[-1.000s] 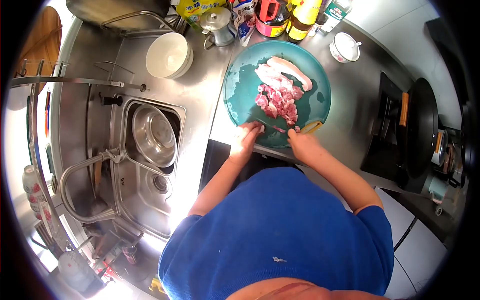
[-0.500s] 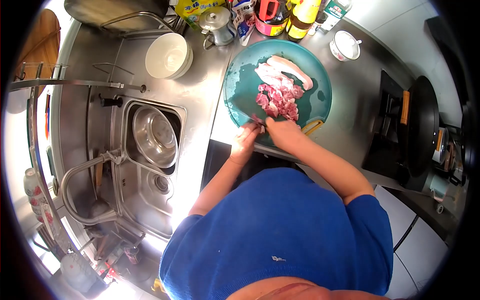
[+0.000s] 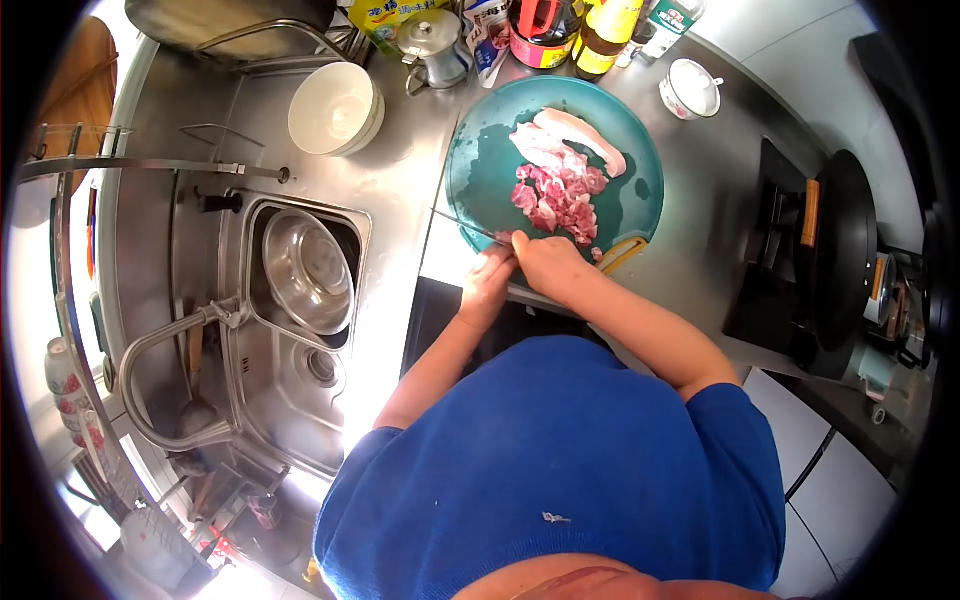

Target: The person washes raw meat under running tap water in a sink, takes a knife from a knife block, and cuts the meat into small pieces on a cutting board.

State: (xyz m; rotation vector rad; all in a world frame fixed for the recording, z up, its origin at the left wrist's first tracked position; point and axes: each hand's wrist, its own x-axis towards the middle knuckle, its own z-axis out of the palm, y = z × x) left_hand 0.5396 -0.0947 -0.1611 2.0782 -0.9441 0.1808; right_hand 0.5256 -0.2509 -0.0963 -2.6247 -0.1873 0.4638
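Note:
A round green cutting board (image 3: pixel 480 150) lies on the counter in front of me. My right hand (image 3: pixel 548 263) grips a knife (image 3: pixel 465 224), its thin blade pointing left past the board's near-left edge. Close against it, my left hand (image 3: pixel 487 284) has its fingers closed at the board's near edge on a piece of meat, mostly hidden by the hands. A pile of cut raw meat (image 3: pixel 560 197) sits mid-board, with a pale, fatty strip (image 3: pixel 582 135) behind it. One small meat scrap (image 3: pixel 597 254) lies beside my right wrist, near the board's yellow handle (image 3: pixel 624 256).
To the left, a metal basin (image 3: pixel 308 270) rests in the sink (image 3: pixel 290 420). Behind stand a cream bowl (image 3: pixel 335 110), a metal pot (image 3: pixel 434 48) and several bottles (image 3: pixel 605 40). A small white bowl (image 3: pixel 690 90) and a wok (image 3: pixel 840 250) are at right.
My right hand has shifted slightly left, and the knife blade now reaches further left, past the board's edge. The small scrap by my right wrist has come into view.

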